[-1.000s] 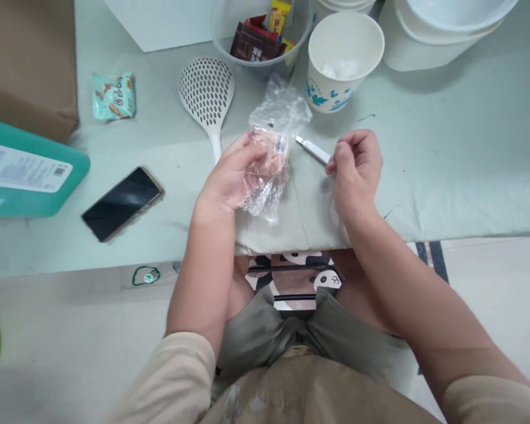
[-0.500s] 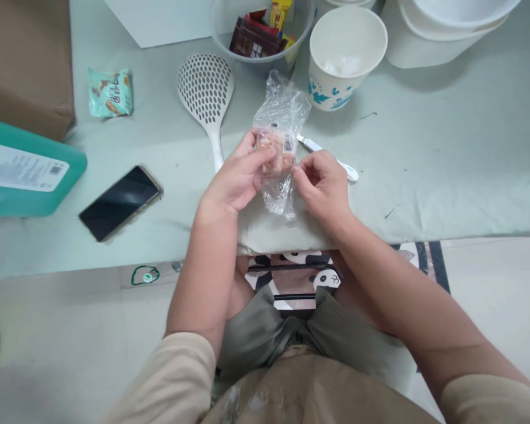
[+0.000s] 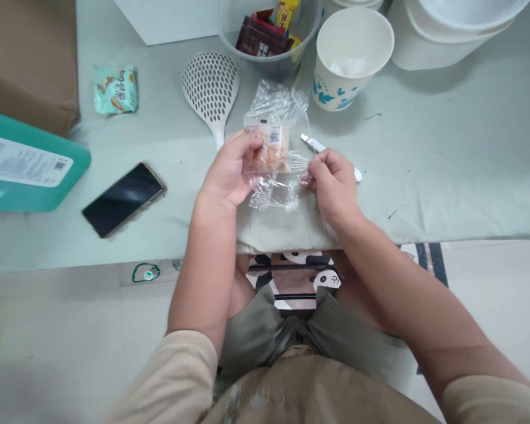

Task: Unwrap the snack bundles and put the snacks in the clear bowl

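Note:
My left hand [image 3: 232,165] grips a small packaged snack [image 3: 271,150] with orange-brown contents and a barcode label, its thumb on the front. Loose clear plastic wrap [image 3: 277,101] surrounds the packet, bunched above and below it. My right hand [image 3: 333,179] pinches the wrap at the packet's right side and stretches it taut. Beside that hand, a white craft knife [image 3: 350,169] lies on the cloth, partly hidden by the fingers. A white slotted ladle [image 3: 211,88] rests left of the wrap, its handle going under my left hand.
On the green cloth [image 3: 446,171] are a phone [image 3: 123,199], a teal snack packet [image 3: 115,89] and a teal container [image 3: 30,168]. At the back stand a clear bowl [image 3: 269,58] of wrapped sweets, a paper cup [image 3: 351,56] and white tubs [image 3: 446,44]. A brown box [image 3: 30,65] is at left.
My right hand has moved right, away from the packet, pulling the wrap out into a stretched strand. The packet in my left hand has shifted slightly and its label shows more fully.

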Tool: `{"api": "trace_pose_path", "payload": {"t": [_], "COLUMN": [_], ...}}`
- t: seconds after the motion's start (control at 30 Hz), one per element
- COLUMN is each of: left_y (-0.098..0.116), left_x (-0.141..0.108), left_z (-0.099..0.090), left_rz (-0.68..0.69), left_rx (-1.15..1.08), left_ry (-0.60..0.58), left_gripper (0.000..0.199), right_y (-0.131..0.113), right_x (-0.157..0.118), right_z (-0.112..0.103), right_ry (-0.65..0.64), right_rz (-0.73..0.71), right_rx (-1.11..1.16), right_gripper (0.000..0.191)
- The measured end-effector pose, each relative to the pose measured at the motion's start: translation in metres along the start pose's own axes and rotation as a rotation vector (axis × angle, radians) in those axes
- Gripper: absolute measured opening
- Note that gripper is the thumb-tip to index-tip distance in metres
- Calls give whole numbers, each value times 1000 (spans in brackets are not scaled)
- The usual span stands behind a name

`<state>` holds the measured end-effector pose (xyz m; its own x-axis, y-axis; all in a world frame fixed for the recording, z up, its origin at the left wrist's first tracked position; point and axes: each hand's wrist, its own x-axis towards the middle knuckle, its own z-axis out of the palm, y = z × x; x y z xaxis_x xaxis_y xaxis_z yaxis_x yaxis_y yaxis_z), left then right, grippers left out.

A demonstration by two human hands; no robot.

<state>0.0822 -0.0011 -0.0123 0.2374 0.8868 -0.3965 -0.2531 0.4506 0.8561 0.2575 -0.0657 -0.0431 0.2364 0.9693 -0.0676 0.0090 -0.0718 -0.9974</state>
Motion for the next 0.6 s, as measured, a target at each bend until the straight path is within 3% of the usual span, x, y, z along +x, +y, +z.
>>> {"api": "trace_pose_path", "payload": {"t": [0.13,0.3,0.47,0.6], "left_y": [0,4,12,11], "left_x": [1,-7,-19,-20], "left_z": [-1,7,17,17], "left_rz": [3,43,-51,-55], "left_rx": [22,61,137,169], "left_ry": [1,15,-50,-98], "left_gripper": [19,16,10,13], "right_y": [5,6,11,20], "right_x": [3,1,0,8], "right_z": [0,-1,0,-3], "right_ry": [13,-15,-4,73], "right_rz": [57,-56,-80,-43], "right_rx": [68,110,56,97], "right_gripper": [34,36,43,33]}}
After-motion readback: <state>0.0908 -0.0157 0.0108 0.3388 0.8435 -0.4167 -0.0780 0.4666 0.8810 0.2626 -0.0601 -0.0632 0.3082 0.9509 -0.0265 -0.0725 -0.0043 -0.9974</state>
